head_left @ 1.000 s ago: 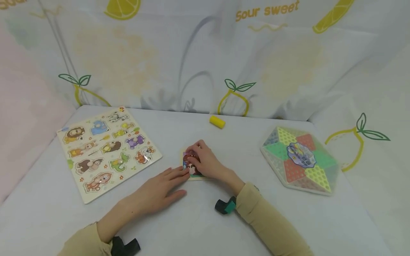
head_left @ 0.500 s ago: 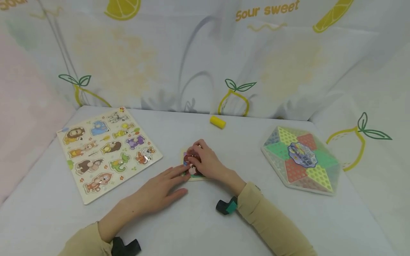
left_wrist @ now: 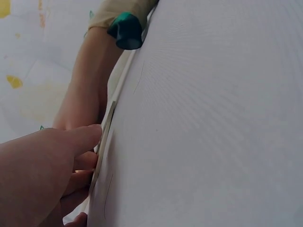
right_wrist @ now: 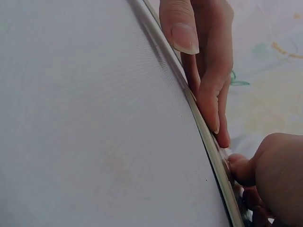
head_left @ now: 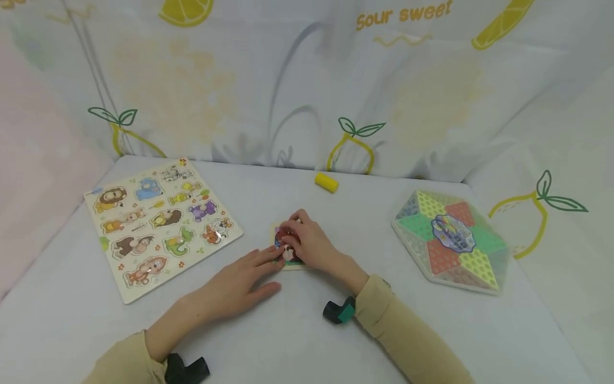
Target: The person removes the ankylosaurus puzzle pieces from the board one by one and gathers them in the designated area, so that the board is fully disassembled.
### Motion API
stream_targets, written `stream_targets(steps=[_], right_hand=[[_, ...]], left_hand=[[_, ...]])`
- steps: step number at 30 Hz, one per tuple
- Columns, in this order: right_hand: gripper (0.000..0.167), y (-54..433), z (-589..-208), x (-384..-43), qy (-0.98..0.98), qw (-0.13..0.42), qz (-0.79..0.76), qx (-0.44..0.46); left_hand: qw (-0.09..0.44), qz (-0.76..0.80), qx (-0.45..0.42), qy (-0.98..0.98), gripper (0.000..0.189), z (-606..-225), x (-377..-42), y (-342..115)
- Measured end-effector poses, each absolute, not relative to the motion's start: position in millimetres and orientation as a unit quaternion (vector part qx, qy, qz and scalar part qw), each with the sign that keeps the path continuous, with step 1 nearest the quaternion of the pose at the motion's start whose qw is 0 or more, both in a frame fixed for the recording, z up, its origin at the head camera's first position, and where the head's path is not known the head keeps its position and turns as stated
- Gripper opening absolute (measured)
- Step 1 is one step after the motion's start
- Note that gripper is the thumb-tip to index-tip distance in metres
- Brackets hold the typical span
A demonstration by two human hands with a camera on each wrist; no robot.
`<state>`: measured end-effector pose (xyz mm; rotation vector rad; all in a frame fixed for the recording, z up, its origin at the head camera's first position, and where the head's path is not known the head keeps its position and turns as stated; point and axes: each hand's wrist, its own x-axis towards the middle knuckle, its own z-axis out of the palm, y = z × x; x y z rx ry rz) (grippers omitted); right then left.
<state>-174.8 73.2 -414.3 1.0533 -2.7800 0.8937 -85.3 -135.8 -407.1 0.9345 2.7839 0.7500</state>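
Staying put, left hand touches picture board straight-fingered; right hand curls over it, pinch unclear: no visible progress.

The table is covered in white. A cream animal board is laid flat at the left, a small picture board is set near the middle, a yellow cylinder is placed beyond it, and at the right a red, green and yellow hexagonal board is laid
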Motion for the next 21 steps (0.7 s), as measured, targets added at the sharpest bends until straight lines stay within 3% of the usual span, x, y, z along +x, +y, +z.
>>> stream_targets(steps=[7,14,21], right_hand=[[0.023,73.0,-417.2,-178.5,-0.894,0.000,0.296,0.336],[0.022,74.2,-419.6,-180.4,-0.879,0.021,0.321,0.351],[0.023,74.2,-419.7,-181.7,-0.876,0.012,0.378,0.301]], left_hand=[[0.060,0.247,0.306,0.918,0.055,-405.6,-86.0,-136.7],[0.055,0.248,0.311,0.916,0.055,-406.2,-86.8,-136.4],[0.060,0.250,0.308,0.916,0.055,-406.1,-85.3,-137.6]])
